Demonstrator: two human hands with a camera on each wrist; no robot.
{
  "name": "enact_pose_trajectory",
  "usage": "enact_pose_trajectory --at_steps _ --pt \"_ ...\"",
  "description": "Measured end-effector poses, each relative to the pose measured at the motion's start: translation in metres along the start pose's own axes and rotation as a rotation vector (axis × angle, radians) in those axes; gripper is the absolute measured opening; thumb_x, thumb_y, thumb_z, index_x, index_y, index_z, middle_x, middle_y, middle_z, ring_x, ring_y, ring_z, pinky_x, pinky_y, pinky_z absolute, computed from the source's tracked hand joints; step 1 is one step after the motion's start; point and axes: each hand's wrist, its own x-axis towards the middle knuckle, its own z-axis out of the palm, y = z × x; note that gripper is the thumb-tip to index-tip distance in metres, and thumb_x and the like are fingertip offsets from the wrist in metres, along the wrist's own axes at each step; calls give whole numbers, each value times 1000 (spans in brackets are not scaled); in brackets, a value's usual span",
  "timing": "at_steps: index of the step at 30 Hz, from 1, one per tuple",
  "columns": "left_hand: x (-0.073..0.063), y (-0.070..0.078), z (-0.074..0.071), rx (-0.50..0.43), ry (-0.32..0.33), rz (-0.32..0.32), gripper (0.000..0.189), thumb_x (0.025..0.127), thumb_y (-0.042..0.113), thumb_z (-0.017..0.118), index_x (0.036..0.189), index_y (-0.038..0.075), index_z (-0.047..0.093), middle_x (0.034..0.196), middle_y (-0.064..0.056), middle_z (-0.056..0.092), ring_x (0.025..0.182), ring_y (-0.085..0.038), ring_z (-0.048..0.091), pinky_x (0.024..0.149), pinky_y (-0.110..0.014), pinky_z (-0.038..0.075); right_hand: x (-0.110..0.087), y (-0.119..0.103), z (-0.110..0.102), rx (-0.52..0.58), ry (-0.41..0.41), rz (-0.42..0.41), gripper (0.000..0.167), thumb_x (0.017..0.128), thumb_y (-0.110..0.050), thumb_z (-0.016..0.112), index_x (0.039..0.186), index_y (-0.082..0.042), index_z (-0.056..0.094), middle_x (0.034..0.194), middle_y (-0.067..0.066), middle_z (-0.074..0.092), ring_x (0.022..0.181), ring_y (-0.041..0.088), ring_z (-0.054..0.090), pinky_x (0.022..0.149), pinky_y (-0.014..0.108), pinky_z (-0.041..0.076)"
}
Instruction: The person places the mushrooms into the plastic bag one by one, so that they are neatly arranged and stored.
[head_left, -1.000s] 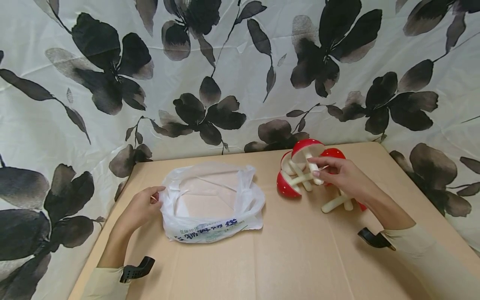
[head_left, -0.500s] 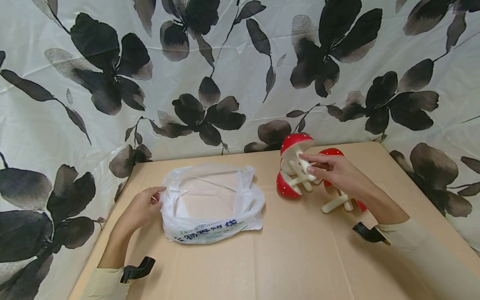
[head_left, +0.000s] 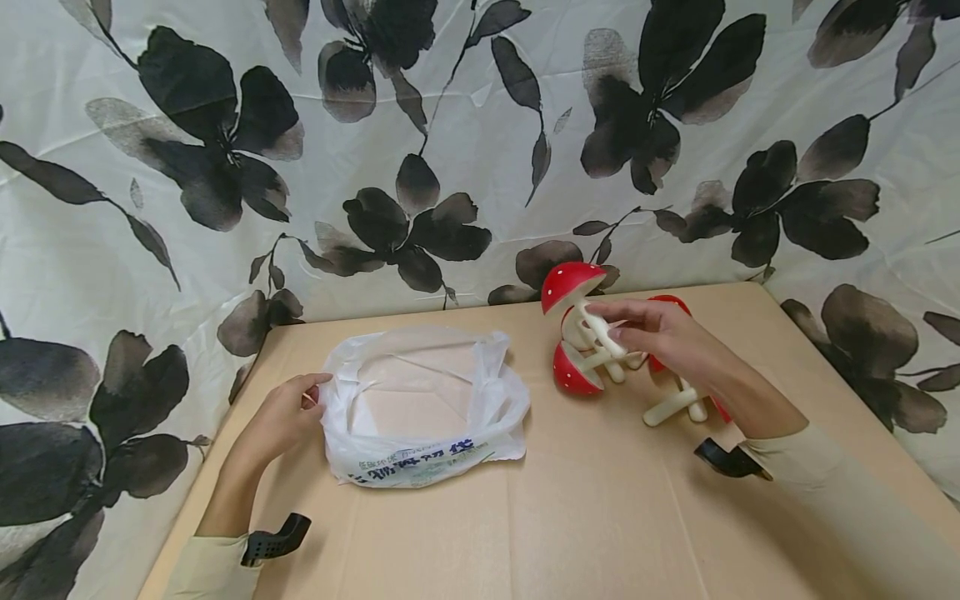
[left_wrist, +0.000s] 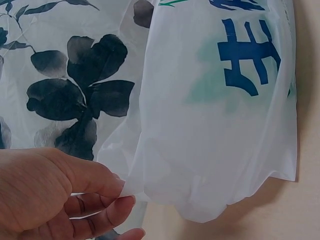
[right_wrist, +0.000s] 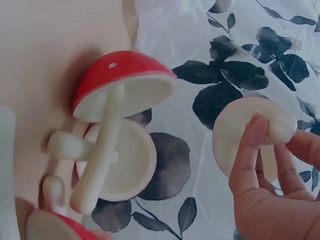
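Note:
A white plastic bag (head_left: 498,408) with blue and green print lies on the table, its mouth spread wide. My left hand (head_left: 281,417) is at its left side; in the left wrist view the thumb and a finger pinch the bag's thin edge (left_wrist: 137,180). My right hand (head_left: 678,342) holds a toy mushroom (head_left: 573,282) by its white stem, its red, white-dotted cap tilted up to the left. In the right wrist view the pale underside of this held mushroom (right_wrist: 225,132) shows behind my fingers. Another mushroom (head_left: 576,372) lies just below it.
More red-capped mushrooms (head_left: 670,407) lie beneath and beside my right forearm, partly hidden by it. The light wooden table (head_left: 465,542) reaches back to a white curtain (head_left: 525,225) with dark flowers.
My right hand has carried the mushroom left and slightly up, away from the others on the right. My left hand and the bag have stayed in place.

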Motion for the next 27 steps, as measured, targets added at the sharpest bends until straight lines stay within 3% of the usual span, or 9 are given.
enact_pose_trajectory --at_steps 5,12,22,27 --pt "1 0 0 7 0 -2 45 88 -5 61 132 -12 57 95 -15 61 87 -28 60 76 -40 49 3 -1 2 52 -12 20 45 99 -24 65 143 -18 57 130 9 60 105 27 60 73 32 57" --pt "2 -1 0 10 -7 -13 45 90 -4 59 134 -12 56 97 -16 61 90 -29 61 78 -42 50 9 -2 5 133 -53 51 53 96 -24 69 147 -20 52 136 12 57 113 30 62 81 33 58" --pt "3 -1 0 8 -10 -11 44 90 -5 59 133 -12 56 97 -16 61 89 -29 61 77 -42 50 14 -4 11 217 -73 38 46 94 -16 71 139 -14 60 135 12 55 111 32 63 81 34 59" --pt "5 -1 1 15 -6 -4 44 89 -5 59 133 -13 56 95 -15 60 87 -27 60 74 -38 49 16 -5 12 238 -94 47 46 95 -17 70 139 -15 59 136 12 53 104 29 66 75 36 60"
